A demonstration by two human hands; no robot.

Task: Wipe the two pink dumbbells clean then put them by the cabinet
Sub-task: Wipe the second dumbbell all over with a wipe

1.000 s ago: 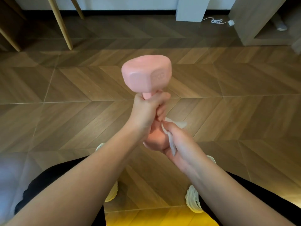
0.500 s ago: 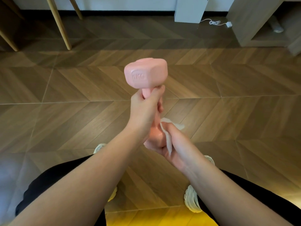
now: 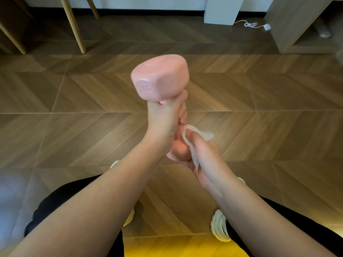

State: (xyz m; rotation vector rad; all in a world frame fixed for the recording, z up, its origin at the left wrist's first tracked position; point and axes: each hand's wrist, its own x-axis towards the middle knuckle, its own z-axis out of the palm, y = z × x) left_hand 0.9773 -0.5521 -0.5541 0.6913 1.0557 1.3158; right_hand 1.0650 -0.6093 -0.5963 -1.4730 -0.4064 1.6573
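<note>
One pink dumbbell (image 3: 160, 76) stands upright in mid-air in front of me. My left hand (image 3: 164, 119) grips its handle just under the top head. Its lower head (image 3: 178, 150) shows partly between my hands. My right hand (image 3: 202, 154) holds a white wipe (image 3: 193, 145) pressed against that lower head. Most of the handle is hidden by my fingers. A second dumbbell is not in view.
Wooden herringbone floor (image 3: 269, 101) lies all around. A wooden cabinet (image 3: 297, 21) with an open low shelf stands at the far right. A white box (image 3: 221, 10) and a white cable (image 3: 254, 25) sit by the back wall. Wooden furniture legs (image 3: 73, 25) stand far left. My shoes (image 3: 220, 227) are below.
My left hand has turned the dumbbell in place, so the embossed face of the top head has swung round. My right hand with the wipe stays on the lower head.
</note>
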